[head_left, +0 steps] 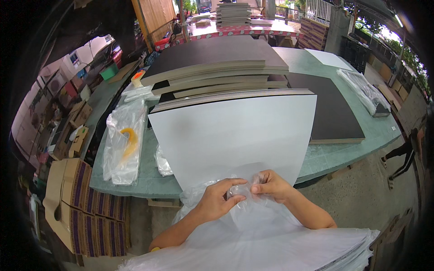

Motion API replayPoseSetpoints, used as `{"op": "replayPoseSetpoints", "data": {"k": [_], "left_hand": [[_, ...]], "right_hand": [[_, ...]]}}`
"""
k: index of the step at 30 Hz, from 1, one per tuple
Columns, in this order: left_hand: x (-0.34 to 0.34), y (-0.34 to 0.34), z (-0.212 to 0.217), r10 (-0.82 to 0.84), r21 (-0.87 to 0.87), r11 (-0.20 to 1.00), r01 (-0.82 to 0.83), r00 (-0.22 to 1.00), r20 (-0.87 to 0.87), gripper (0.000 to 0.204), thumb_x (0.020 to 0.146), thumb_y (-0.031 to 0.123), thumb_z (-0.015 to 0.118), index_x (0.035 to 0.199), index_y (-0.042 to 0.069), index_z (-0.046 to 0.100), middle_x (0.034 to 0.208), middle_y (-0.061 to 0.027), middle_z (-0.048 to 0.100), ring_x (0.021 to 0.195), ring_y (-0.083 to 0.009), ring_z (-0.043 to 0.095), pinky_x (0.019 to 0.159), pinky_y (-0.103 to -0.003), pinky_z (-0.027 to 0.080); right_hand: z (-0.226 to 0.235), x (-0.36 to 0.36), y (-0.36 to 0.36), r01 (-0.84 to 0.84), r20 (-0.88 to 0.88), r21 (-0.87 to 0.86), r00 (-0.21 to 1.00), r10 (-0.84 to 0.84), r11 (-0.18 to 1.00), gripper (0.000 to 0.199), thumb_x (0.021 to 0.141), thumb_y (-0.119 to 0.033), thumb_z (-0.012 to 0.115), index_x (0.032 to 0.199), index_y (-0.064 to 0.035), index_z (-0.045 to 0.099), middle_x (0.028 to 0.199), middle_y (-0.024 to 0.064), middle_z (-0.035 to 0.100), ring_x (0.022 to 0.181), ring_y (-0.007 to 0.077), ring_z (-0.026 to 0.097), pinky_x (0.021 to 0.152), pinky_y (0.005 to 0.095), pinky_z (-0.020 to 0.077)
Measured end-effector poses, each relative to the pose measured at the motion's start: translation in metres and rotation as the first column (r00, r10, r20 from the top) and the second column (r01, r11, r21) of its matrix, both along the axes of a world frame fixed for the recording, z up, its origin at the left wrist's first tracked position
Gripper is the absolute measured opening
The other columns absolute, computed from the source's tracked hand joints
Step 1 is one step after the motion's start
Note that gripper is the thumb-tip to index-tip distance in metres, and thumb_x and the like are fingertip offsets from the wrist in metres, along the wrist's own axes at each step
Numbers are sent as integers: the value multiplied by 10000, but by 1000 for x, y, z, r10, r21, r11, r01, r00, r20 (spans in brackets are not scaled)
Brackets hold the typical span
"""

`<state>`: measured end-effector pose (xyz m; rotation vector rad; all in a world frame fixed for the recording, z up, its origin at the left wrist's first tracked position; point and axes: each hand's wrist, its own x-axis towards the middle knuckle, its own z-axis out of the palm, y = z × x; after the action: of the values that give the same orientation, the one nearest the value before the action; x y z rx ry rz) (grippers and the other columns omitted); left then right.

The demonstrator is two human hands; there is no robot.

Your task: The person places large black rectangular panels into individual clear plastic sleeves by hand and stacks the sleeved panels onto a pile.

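Note:
My left hand (220,198) and my right hand (269,186) meet at the mouth of a clear plastic bag (239,212), each pinching its crinkled film between thumb and fingers. The bag hangs at the near edge of a large white board (235,135) that lies tilted toward me over the green table (334,158). Below my wrists the film spreads over a stack of more white sheets (280,253).
Behind the white board rises a pile of dark boards (217,63), with another dark board (334,113) to the right. Loose plastic bags (122,144) with a yellow tape roll lie at left. Cardboard boxes (77,203) stand on the floor at left. A person (404,151) walks at right.

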<state>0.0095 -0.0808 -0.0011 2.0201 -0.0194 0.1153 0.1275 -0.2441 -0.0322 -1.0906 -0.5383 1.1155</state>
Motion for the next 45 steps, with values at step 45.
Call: {"op": "replayPoseSetpoints", "data": {"k": [45], "left_hand": [[4,-4,-17,-53,40,998,52,998,29,312,714,63,668,1010,37,576,742,-14,508,608,-46,413,518,-176,328]], "right_hand": [[151,-71,-79,-383,-76,543,864,498,747,192,718,-111,582,766,-8,428,733,78,421,545,238,444,493,260,372]]}}
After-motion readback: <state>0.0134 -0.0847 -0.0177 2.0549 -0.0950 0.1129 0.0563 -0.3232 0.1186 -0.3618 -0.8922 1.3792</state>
